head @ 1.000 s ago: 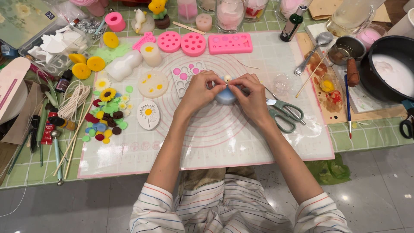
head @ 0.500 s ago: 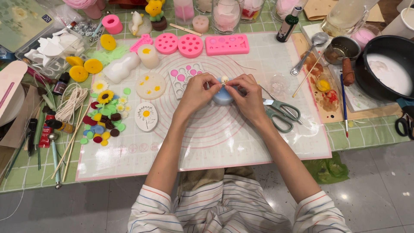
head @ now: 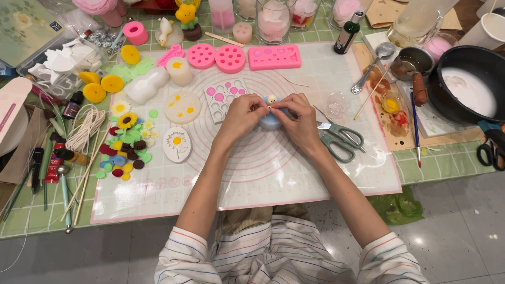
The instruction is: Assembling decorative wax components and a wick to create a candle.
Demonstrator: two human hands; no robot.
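Both hands meet over a pale blue round candle [head: 270, 122] in the middle of the mat [head: 263, 168]: the left hand [head: 243, 117] and the right hand [head: 298, 120] each pinch with their fingertips at a tiny cream figure [head: 272, 99] sitting on top of it, the candle tucked under their palms. Just right of the right hand lie green-handled scissors [head: 342, 139]. Just left of the left hand sits a white tray mould [head: 223, 97]. Beyond the fingers, a row of pink moulds [head: 231, 57]. I'd worry that too firm a pinch could crush or tip that little figure, or dent the soft blue surface.
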